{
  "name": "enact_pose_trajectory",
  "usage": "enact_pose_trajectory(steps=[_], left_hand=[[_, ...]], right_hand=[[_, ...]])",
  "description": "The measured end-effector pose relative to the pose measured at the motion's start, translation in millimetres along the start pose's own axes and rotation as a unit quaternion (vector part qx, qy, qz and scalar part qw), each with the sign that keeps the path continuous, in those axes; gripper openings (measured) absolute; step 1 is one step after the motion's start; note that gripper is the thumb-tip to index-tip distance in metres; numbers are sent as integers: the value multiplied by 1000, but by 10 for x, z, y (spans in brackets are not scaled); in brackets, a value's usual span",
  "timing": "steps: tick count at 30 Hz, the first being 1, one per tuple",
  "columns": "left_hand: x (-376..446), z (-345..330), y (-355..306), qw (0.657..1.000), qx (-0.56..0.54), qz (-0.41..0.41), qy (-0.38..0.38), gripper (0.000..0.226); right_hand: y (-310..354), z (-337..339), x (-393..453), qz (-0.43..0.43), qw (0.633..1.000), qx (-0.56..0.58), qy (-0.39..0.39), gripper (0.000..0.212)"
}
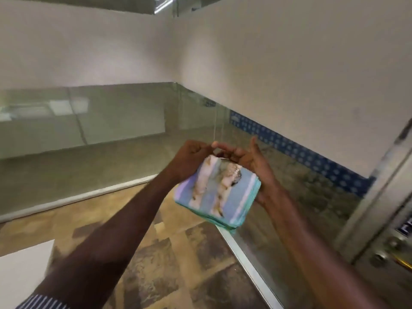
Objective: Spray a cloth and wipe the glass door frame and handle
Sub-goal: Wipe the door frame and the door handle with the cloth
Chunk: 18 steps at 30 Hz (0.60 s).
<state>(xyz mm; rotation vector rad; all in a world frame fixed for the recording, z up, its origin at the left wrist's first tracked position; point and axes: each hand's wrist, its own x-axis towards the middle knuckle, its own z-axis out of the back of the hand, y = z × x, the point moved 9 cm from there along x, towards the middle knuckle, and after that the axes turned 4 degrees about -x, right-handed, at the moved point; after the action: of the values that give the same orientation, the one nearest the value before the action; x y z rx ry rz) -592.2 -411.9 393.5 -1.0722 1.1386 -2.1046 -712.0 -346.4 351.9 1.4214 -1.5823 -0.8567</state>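
Note:
A folded cloth (217,192), blue with white stripes and brown stains, is held in front of me at centre frame. My left hand (189,161) grips its upper left side. My right hand (252,159) supports it from the right and underneath, fingers curled at its top edge. Both hands meet above the cloth. The glass door's metal frame (379,197) runs up the right edge of the view, with metal lock fittings (388,248) low on it. No spray bottle is visible.
Glass partition panels (89,134) with a frosted band above meet in a corner ahead. A metal floor rail (247,262) runs under the right panel. Brown patterned floor tiles (156,253) lie below. A white surface (22,270) shows at the lower left.

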Motion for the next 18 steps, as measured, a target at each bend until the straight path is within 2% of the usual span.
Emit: enact_pose_trajectory(steps=[3, 5, 11, 15, 18], left_hand=[[273, -605, -278, 994, -44, -80, 61, 53], [405, -966, -429, 986, -56, -117, 102, 42], [526, -2003, -644, 950, -99, -186, 231, 30], [335, -2572, -799, 911, -52, -259, 316, 30], [101, -2996, -826, 884, -45, -274, 376, 21]], right_hand=[[204, 515, -340, 27, 997, 54, -36, 99], [333, 770, -582, 48, 994, 71, -61, 105], [485, 994, -1336, 92, 986, 19, -141, 113], [217, 1095, -1791, 85, 971, -11, -223, 92], [-28, 1184, -2090, 101, 952, 10, -290, 71]])
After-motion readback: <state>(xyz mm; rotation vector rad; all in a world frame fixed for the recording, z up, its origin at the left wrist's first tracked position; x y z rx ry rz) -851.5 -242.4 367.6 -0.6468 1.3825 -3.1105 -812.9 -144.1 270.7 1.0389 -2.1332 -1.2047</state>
